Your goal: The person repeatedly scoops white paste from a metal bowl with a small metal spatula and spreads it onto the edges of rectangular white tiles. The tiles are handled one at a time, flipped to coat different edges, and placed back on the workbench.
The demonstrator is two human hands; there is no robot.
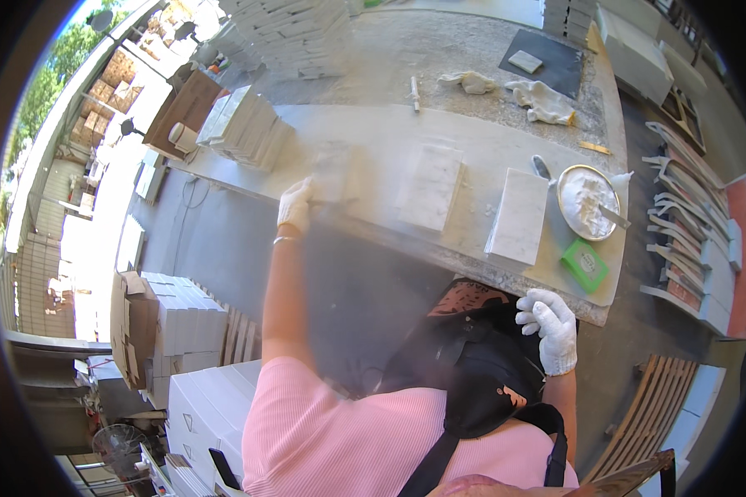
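Observation:
My left hand (pixel 296 205), in a white glove, reaches across the near table edge. Its fingers are closed at the left side of a pale marble tile (pixel 333 170), which looks blurred and hazy. My right hand (pixel 549 330), also gloved, is held near my body by the table's front edge; its fingers are loosely bent and apart, with nothing in them. Two stacks of white marble tiles, a middle one (pixel 432 187) and a right one (pixel 518 217), lie on the table. Beyond the right stack stands a round tub of white paste (pixel 587 199) with a scraper (pixel 613 217) in it.
A green box (pixel 584 265) sits near the table's right front corner. A taller tile stack (pixel 244 128) stands at the left end. Cloth gloves (pixel 540 103) and a dark mat (pixel 547 62) lie farther back. Cartons (pixel 182 319) and a wooden rack (pixel 646 410) flank me.

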